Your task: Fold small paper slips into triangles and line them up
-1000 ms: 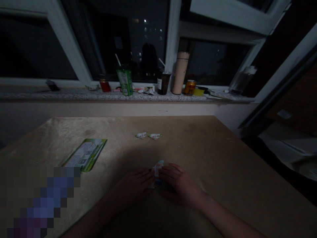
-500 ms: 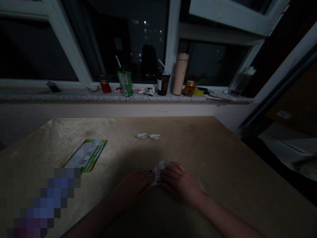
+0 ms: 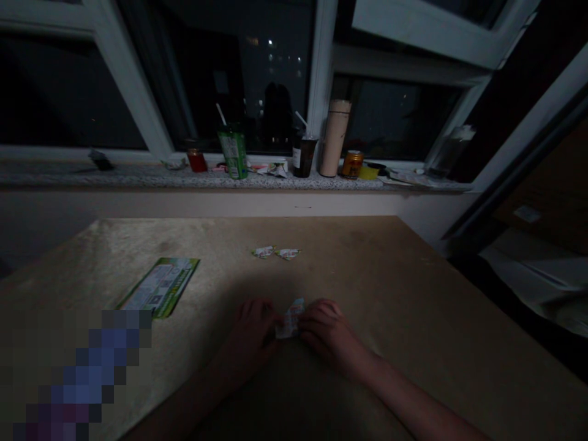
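Observation:
A small folded piece of printed paper [image 3: 290, 320] lies on the tan table [image 3: 395, 294] near its front edge. My left hand [image 3: 250, 334] holds its left side with fingers pinched on it. My right hand [image 3: 328, 334] grips its right side, fingers curled over the edge. Two small folded paper pieces [image 3: 275, 252] lie side by side farther back on the table. The light is dim, so the fold's shape is hard to make out.
A green printed leaflet [image 3: 160, 285] lies on the table at the left. The stone windowsill [image 3: 138, 176] behind holds a green cup with a straw [image 3: 233, 153], a dark cup [image 3: 303, 154], a tall beige flask [image 3: 334, 138] and an orange can [image 3: 351, 164].
My left hand has drawn its fingers in and shifted slightly left; the paper between my hands has tilted and lies flatter. My right hand stays on its right side.

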